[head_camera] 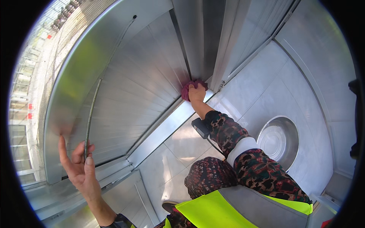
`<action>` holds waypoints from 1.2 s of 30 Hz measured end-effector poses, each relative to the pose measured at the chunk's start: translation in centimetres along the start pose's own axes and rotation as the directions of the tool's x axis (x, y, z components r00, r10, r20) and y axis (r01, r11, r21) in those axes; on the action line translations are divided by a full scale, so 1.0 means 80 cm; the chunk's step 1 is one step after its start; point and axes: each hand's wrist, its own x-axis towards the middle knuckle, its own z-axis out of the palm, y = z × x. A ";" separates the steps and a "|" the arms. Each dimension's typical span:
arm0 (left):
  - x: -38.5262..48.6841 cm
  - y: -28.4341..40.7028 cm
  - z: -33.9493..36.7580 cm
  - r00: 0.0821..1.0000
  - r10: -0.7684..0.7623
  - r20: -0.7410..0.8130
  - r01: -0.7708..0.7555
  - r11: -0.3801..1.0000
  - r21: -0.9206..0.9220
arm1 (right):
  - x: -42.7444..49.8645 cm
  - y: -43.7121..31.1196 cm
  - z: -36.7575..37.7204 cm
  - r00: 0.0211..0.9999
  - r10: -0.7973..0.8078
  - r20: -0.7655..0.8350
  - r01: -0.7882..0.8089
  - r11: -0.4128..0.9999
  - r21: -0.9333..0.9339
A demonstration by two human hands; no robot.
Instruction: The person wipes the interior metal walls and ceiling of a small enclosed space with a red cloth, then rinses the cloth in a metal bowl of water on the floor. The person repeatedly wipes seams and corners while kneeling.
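Observation:
My right hand (pixel 197 93) holds a bunched maroon cloth (pixel 186 90) in the low corner where the ribbed metal door panel (pixel 137 85) meets the frame. The cloth touches the metal there. On the other side, my left hand (pixel 82 171) has a long thin coil spring (pixel 92 114) between thumb and fingers, while its index fingertip rests against the panel's smooth metal border (pixel 64 99). From the spring's far end a thin wire (pixel 114 51) runs to a dark hole in that border. A shiny metal sill (pixel 168 119) lies beneath the panel.
A round metal basin (pixel 278 142) stands on the pale tiled floor (pixel 182 148) to my right. A small black device (pixel 200 128) with a cable is by my right forearm. Mesh screening (pixel 28 99) borders the far left, with metal wall panels (pixel 310 65) on the right.

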 end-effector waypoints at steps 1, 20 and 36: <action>-0.001 0.000 0.000 1.000 0.004 -0.001 -0.004 1.000 -0.001 | 0.003 0.014 0.002 0.997 0.060 0.041 -0.054 0.990 -0.126; 0.000 -0.023 -0.008 1.000 -0.019 0.015 0.020 0.997 -0.080 | -0.100 -0.116 -0.040 0.724 -0.638 0.262 0.425 0.712 0.559; 0.014 -0.040 -0.032 0.992 0.117 0.046 -0.118 0.993 0.018 | -0.154 -0.206 -0.076 0.367 -0.711 0.600 -0.100 0.611 0.785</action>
